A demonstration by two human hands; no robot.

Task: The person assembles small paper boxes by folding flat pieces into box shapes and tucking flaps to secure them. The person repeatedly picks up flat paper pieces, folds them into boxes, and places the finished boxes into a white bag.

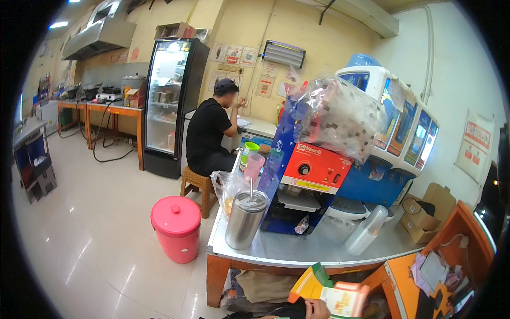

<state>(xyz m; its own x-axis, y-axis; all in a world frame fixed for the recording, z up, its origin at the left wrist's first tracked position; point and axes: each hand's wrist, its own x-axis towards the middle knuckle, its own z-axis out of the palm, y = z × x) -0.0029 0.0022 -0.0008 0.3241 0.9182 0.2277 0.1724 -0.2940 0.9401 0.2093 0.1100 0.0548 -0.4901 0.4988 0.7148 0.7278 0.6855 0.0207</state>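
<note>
At the lower edge my right hand (317, 309) is closed on a cardboard food box (311, 286), its fingers pressed against the lower side. The box is yellow-orange with a green flap, and a white printed panel with an orange edge shows on its right part. It is held just in front of the metal-topped table (287, 255). Only a sliver of what seems to be my left hand (269, 317) shows at the bottom rim; its fingers are hidden. Nearest on the table stands a steel tumbler (245, 222) with a clear lid and a straw.
A red and blue cup-sealing machine (316, 169) stands behind the tumbler, beside a drink dispenser (396, 119) and stacked clear cups (366, 230). A pink lidded bucket (176, 228) is left on the floor. Beyond, a person (210, 130) sits on a stool. An orange desk (399, 274) adjoins right.
</note>
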